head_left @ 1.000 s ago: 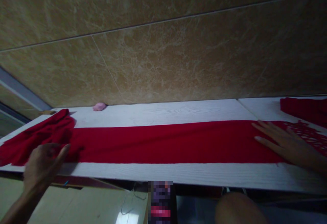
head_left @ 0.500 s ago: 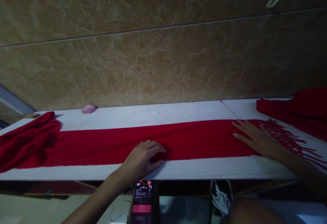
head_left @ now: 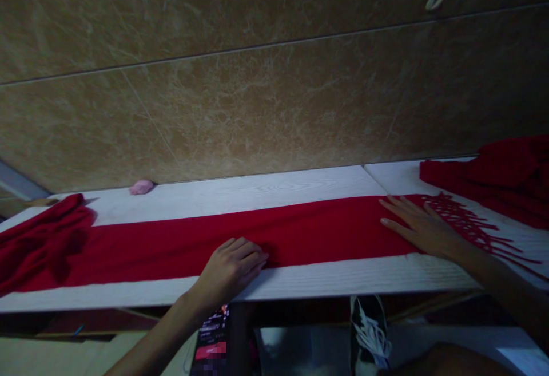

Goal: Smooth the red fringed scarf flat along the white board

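Observation:
A long red scarf (head_left: 326,230) lies stretched flat along a white wooden table (head_left: 355,277), its fringe at the right end and its left end bunched in a heap. My left hand (head_left: 231,267) rests on the scarf's near edge at the middle, fingers curled over the cloth. My right hand (head_left: 418,224) lies flat with fingers spread on the scarf just left of the fringe (head_left: 467,224).
Another heap of red cloth (head_left: 501,178) sits at the table's far right. A small pink lump (head_left: 141,187) lies by the brown tiled wall (head_left: 257,78). Below the table's front edge are a phone (head_left: 212,339) and a shoe (head_left: 369,324).
My left hand moved from the bunched left end to the scarf's middle near edge. My right hand stayed pressed near the fringe. The view shifted right.

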Motion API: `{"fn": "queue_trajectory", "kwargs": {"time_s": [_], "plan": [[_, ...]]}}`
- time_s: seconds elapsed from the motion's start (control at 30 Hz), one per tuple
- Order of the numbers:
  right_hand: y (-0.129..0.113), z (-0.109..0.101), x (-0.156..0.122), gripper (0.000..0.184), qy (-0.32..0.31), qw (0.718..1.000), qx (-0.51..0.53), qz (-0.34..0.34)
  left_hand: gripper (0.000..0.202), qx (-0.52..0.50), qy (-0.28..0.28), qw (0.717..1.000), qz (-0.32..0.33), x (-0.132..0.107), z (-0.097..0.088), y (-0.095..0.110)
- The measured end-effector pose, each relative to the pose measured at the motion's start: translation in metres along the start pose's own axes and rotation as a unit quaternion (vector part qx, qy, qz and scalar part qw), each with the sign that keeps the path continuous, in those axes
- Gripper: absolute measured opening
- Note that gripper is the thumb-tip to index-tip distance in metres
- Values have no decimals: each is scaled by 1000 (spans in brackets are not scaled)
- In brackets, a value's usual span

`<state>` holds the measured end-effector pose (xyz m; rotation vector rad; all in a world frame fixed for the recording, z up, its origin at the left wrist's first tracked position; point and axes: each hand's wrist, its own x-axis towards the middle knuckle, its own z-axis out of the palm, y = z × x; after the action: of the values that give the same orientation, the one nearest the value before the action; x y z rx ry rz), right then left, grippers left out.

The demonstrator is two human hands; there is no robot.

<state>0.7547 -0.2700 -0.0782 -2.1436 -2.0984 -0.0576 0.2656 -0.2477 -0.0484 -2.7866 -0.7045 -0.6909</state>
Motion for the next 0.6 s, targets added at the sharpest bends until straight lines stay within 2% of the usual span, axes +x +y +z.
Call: {"fn": "queue_trajectory", "kwargs": {"time_s": [0.1,0.27,0.47,0.53,0.6], "plan": [[1,0,0,67,-2,1000,5,-4,22,-16,26,1000,-2,-1,1,0],[-2,-4,0,70,2,1000,11,-5,29,-49,-12,999,2,-4,0,2],[-8,-21,-6,73,-31,999,9,0,24,-109,-32,994,-5,-3,-3,4],[-3,-22,-8,74,-35,999,6,-1,22,-140,-36,989,-28,0,-9,-4],[4,-21,-10,74,-29,1000,5,0,24,-152,-19,984,-86,3,-18,-22]]}}
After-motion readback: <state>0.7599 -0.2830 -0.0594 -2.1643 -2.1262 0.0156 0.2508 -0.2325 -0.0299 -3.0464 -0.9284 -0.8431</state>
